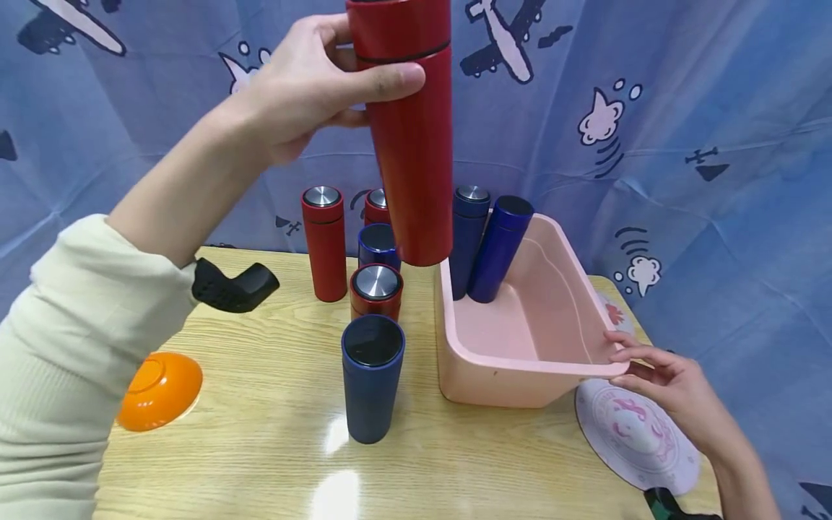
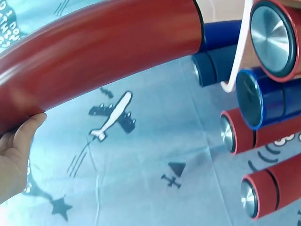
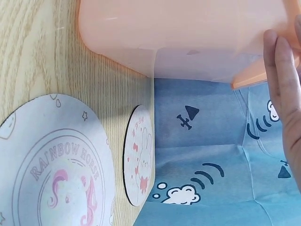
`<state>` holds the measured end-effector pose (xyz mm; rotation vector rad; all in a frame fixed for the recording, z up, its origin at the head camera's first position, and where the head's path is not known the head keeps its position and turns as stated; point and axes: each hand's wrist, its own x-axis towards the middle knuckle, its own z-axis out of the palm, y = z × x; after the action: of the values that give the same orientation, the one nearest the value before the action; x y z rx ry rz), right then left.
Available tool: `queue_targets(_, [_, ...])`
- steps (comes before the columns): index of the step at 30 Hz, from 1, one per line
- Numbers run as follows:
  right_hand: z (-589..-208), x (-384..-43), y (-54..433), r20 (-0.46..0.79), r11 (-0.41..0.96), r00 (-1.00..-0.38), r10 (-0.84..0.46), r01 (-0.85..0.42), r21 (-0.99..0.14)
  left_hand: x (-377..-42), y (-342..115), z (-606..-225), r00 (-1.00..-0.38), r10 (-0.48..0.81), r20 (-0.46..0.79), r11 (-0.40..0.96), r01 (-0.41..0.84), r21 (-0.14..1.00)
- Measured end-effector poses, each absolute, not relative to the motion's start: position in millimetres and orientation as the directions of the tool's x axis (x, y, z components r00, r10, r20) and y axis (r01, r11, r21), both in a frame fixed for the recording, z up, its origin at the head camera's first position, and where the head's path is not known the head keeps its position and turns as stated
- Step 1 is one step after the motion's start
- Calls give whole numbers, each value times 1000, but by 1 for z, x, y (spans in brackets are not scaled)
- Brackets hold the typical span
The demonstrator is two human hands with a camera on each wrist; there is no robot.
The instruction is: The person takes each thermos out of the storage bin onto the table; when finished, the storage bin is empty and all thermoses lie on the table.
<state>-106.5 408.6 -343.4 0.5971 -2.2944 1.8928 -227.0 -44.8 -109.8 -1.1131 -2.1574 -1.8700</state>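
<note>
My left hand (image 1: 305, 90) grips a red thermos flask (image 1: 416, 166) near its lid and holds it upright, slightly tilted, high above the table. In the left wrist view the flask (image 2: 117, 52) stretches across the top, with the thumb along it. My right hand (image 1: 676, 393) holds the right front corner of a pink plastic bin (image 1: 500, 384) by its rim. Inside the bin, at its left wall, lean a dark blue flask (image 1: 469, 245) and a brighter blue flask (image 1: 499, 249). The raised flask's bottom overlaps the bin's left rim in the head view.
Left of the bin stand a dark blue flask (image 1: 372, 390), a red one (image 1: 377, 289), a blue one (image 1: 379, 245) and a tall red one (image 1: 325, 245); another red flask is partly hidden. An orange bowl (image 1: 162, 390) sits left. Round printed mats (image 3: 61, 165) lie right, before a curtain.
</note>
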Motion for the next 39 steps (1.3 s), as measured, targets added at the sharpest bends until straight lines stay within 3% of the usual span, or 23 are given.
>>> queue_targets(9, [-343,-106,409,336,160,-914,-228,-375,-913,-237,-81,-105,-753,430,498,9,555,832])
queue_targets(19, [-343,-104,410,329,171,-914,-236,-372,-912,-249,-129,-114,-767,400,502,-87,513,854])
queue_targets(25, [-342,-103,410,310,201,-924,-225,-355,-913,-253,-152,-124,-817,377,437,3,473,881])
queue_targets(32, [-342,-103,410,312,211,-928,-206,-353,-911,-254,-170,-139,-835,374,404,45,451,891])
queue_targets(39, [-343,-105,409,328,183,-920,-216,-368,-912,-250,-177,-162,-886,339,317,304,422,854])
